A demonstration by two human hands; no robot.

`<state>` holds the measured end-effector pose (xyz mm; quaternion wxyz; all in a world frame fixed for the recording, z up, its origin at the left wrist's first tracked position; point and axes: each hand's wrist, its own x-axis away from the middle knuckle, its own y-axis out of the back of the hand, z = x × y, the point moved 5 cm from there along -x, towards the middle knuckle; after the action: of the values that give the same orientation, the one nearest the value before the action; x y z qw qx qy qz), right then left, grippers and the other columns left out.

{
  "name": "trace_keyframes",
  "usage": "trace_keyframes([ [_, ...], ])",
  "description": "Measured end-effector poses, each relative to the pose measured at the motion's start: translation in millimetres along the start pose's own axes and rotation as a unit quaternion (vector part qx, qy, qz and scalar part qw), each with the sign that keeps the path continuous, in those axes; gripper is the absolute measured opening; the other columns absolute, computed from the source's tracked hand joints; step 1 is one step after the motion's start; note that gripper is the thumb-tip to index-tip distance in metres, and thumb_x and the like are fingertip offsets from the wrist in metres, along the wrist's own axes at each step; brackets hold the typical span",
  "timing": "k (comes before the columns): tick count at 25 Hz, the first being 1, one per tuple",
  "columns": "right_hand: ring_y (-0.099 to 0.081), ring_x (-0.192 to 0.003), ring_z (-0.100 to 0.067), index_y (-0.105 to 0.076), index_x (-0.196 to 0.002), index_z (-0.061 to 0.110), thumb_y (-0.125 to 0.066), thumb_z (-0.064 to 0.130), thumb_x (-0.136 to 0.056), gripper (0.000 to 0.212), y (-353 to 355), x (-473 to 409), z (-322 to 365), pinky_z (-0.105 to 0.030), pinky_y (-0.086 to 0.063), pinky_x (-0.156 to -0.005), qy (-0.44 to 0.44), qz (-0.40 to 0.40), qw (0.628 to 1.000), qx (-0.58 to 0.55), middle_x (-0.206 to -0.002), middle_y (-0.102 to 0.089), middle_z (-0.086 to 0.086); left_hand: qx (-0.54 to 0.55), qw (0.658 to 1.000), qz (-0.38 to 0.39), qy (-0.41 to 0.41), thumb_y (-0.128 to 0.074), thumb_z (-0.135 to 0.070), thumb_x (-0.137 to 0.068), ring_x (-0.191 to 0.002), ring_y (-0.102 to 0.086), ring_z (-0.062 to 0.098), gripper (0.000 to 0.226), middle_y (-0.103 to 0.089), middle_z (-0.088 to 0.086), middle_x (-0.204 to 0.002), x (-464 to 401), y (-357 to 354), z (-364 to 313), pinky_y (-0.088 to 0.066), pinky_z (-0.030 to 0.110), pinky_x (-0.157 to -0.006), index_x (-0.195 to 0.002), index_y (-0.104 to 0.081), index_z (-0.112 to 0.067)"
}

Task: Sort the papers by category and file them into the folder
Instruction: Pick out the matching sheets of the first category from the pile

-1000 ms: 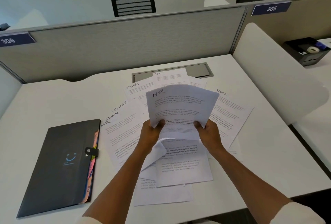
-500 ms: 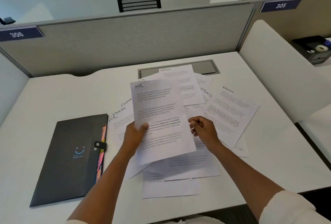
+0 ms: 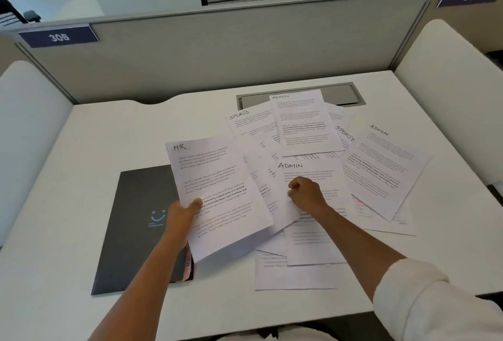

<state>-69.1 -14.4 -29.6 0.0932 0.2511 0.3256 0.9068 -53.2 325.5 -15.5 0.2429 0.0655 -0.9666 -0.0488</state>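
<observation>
Left hand (image 3: 181,214) pinching HR sheet (image 3: 217,193)

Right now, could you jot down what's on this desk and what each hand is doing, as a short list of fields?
Left hand: grips the HR sheet, raised partly over the folder
Right hand: curled over an ADMIN sheet; whether it pinches paper is unclear
Folder: dark, closed, lying to the left
Loose papers: spread overlapping, headed ADMIN and SPORTS
Desk: white, grey partition behind
</observation>
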Motion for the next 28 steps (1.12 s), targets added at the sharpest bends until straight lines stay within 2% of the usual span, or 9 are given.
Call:
trace_keyframes([
  [4,-0.052,-0.115,-0.031,-0.044,-0.13,0.011,-0.076,0.039,-0.077,0.068,-35,9,16,-0.042,-0.047,-0.091,-0.031,-0.013,0.988,0.148,-0.124,-0.049,-0.01,0.006,1.0,0.008,0.015,-0.063,-0.01,-0.093,-0.08,-0.07,0.026,0.02,-0.071,0.01,-0.1,-14,27,4,-0.056,0.035,-0.064,-0.113,-0.061,-0.007],
  [6,-0.051,-0.115,-0.034,-0.034,-0.134,0.012,-0.077,0.039,-0.076,0.077,-46,14,22,-0.046,-0.046,-0.091,-0.05,-0.02,0.979,0.196,-0.127,-0.042,-0.012,0.009,1.0,0.013,0.018,-0.063,-0.01,-0.093,-0.082,-0.071,0.027,0.021,-0.071,0.01,-0.1,-20,34,6,-0.057,0.037,-0.066,-0.113,-0.062,-0.005],
  [9,-0.057,-0.106,-0.034,-0.032,-0.132,0.01,-0.075,0.028,-0.079,0.071,-55,17,22,-0.044,-0.05,-0.088,-0.053,-0.032,0.978,0.2,-0.122,-0.047,-0.015,0.012,1.0,0.024,0.016,-0.063,-0.01,-0.093,-0.082,-0.071,0.027,0.02,-0.072,0.007,-0.096,-21,41,6,-0.057,0.036,-0.064,-0.113,-0.062,-0.007],
  [12,-0.062,-0.094,-0.028,-0.046,-0.121,0.008,-0.066,0.015,-0.084,0.043,-55,17,19,-0.035,-0.053,-0.077,-0.029,-0.053,0.986,0.158,-0.109,-0.062,-0.012,0.016,0.999,0.044,0.012,-0.064,-0.011,-0.093,-0.084,-0.072,0.028,0.023,-0.073,0.009,-0.1,-21,46,7,-0.058,0.037,-0.065,-0.115,-0.062,-0.006],
  [15,-0.058,-0.085,-0.021,-0.061,-0.103,0.008,-0.056,0.011,-0.088,0.016,-46,20,19,-0.027,-0.044,-0.071,-0.019,-0.074,0.995,0.069,-0.103,-0.066,-0.01,0.029,0.997,0.074,0.021,-0.067,-0.013,-0.091,-0.089,-0.073,0.03,0.029,-0.073,0.012,-0.108,-24,48,9,-0.06,0.041,-0.07,-0.119,-0.062,-0.006],
  [20,-0.062,-0.103,-0.029,-0.065,-0.107,0.006,-0.056,0.012,-0.093,0.017,-12,27,14,-0.029,-0.046,-0.079,-0.001,-0.12,0.991,-0.057,-0.106,-0.066,-0.009,0.037,0.992,0.117,0.021,-0.068,-0.015,-0.09,-0.086,-0.074,0.025,0.024,-0.075,0.008,-0.104,-23,44,8,-0.061,0.036,-0.065,-0.113,-0.064,-0.011],
  [23,-0.057,-0.116,-0.03,-0.06,-0.122,0.008,-0.057,0.019,-0.096,0.028,21,34,9,-0.037,-0.048,-0.095,-0.005,-0.178,0.979,-0.102,-0.123,-0.063,-0.008,0.031,0.989,0.143,0.017,-0.068,-0.015,-0.09,-0.091,-0.074,0.03,0.026,-0.074,0.011,-0.107,-27,41,7,-0.06,0.047,-0.076,-0.115,-0.064,-0.01],
  [25,-0.059,-0.112,-0.029,-0.062,-0.118,0.01,-0.057,0.02,-0.096,0.024,39,38,4,-0.038,-0.05,-0.091,0.001,-0.217,0.965,-0.147,-0.121,-0.064,-0.006,0.03,0.988,0.15,0.018,-0.068,-0.015,-0.09,-0.091,-0.073,0.032,0.026,-0.074,0.012,-0.107,-27,41,5,-0.059,0.051,-0.08,-0.115,-0.064,-0.009],
  [28,-0.06,-0.11,-0.025,-0.064,-0.11,0.017,-0.058,0.018,-0.096,0.016,55,46,0,-0.035,-0.051,-0.087,0.002,-0.247,0.939,-0.241,-0.118,-0.065,-0.001,0.025,0.987,0.161,0.008,-0.067,-0.015,-0.091,-0.09,-0.074,0.03,0.024,-0.076,0.01,-0.103,-25,36,1,-0.059,0.047,-0.078,-0.114,-0.065,-0.009],
])
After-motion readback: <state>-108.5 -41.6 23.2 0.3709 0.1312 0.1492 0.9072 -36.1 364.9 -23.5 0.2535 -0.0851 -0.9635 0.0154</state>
